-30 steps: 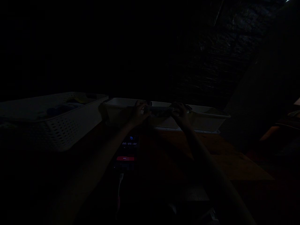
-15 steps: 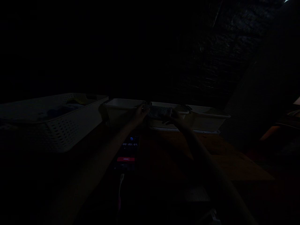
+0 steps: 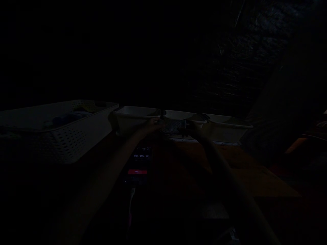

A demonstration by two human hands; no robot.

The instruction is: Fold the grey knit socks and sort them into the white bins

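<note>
Left hand [image 3: 152, 125] and right hand [image 3: 190, 130]: fingers closed on a small grey patterned cloth [image 3: 171, 126] | cloth low against the middle white plastic bin [image 3: 184, 117] | not yet released | dim wooden table [image 3: 245, 173].

Dim light is muting everything: basket [image 3: 63, 143] showing off-white with a perforated hole pattern, three bins [image 3: 224, 131] looking cream-white, cloth [image 3: 171, 126] showing grey with a fine knit pattern, worktop [image 3: 250, 177] showing reddish-brown, phone [image 3: 139, 165] glowing white digits, red bar.
</note>
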